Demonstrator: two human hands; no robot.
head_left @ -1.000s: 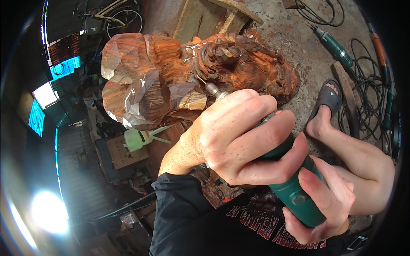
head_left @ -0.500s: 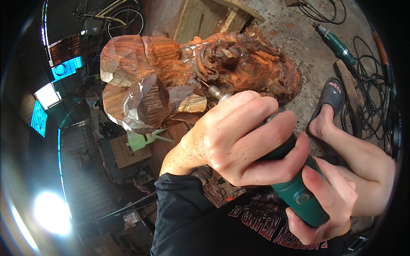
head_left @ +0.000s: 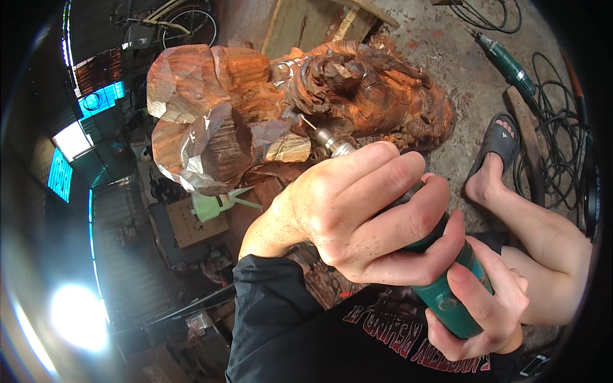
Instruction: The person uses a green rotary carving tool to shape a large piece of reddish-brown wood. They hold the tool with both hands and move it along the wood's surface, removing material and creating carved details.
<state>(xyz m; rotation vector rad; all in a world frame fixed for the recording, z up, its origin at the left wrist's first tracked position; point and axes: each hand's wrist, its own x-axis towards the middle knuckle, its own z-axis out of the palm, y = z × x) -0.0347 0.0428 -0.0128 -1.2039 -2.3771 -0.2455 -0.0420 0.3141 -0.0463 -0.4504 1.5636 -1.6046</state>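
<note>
A green die grinder (head_left: 450, 303) with a metal collet and a thin bit (head_left: 307, 122) is held in both hands. My left hand (head_left: 370, 214) wraps round its front part, with the fingers curled over the top. Further back, my right hand (head_left: 488, 293) grips the green body. The bit points up and left at a large reddish-brown wood carving (head_left: 383, 96), at a recess near its middle. Whether the tip touches the wood I cannot tell. Rough flat-cut facets cover the carving's left end; its right part has curved, detailed relief.
A second green power tool (head_left: 507, 64) lies on the concrete floor at the upper right, near coiled black cables (head_left: 555, 140) and a wooden bar (head_left: 527, 147). My sandalled foot (head_left: 495, 150) is beside them. Behind the carving stands a wooden board structure (head_left: 297, 29). A light green plastic container (head_left: 207, 205) sits left.
The grinder's collet has shifted slightly down and right, and more of the thin bit shows. Both hands keep their hold. The carving appears slightly higher in the picture.
</note>
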